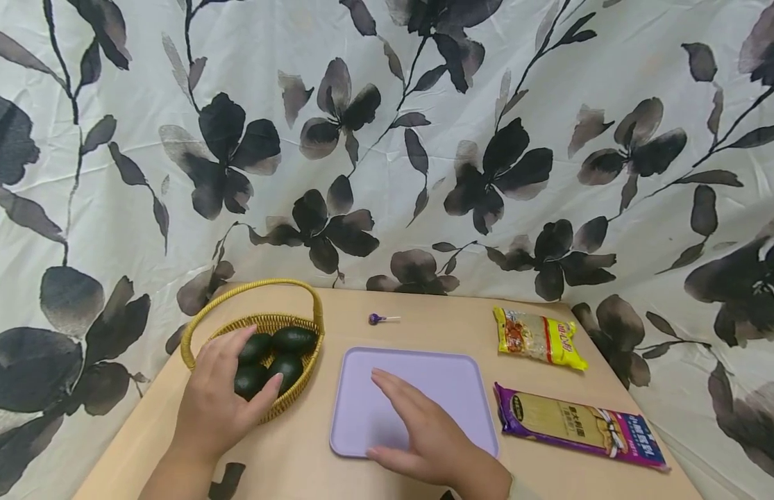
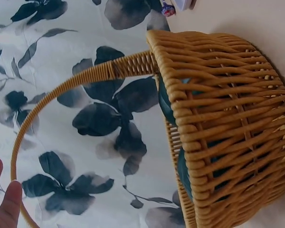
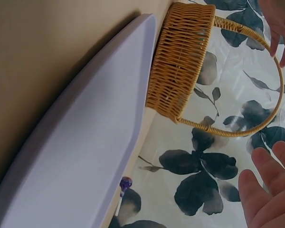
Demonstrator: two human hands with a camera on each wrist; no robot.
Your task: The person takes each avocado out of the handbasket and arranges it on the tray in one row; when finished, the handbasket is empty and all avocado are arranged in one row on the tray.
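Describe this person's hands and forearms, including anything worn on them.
Both the left hand and the right hand are bare, with no gloves or rings showing. No sleeve shows on the left forearm. A pale sliver by the right wrist may be a cuff; I can't tell.

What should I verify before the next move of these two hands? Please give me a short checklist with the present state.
1. Avocados inside the wicker basket: ok, all visible ones are.
2. Left hand free: ok, it holds nothing.
3. Left hand clear of the basket handle: cannot tell, they overlap in both wrist views.
4. Lavender tray flat on the table: ok.
5. Right hand free: ok, nothing held.
6. Lollipop off the tray: ok, it lies beyond the far edge.
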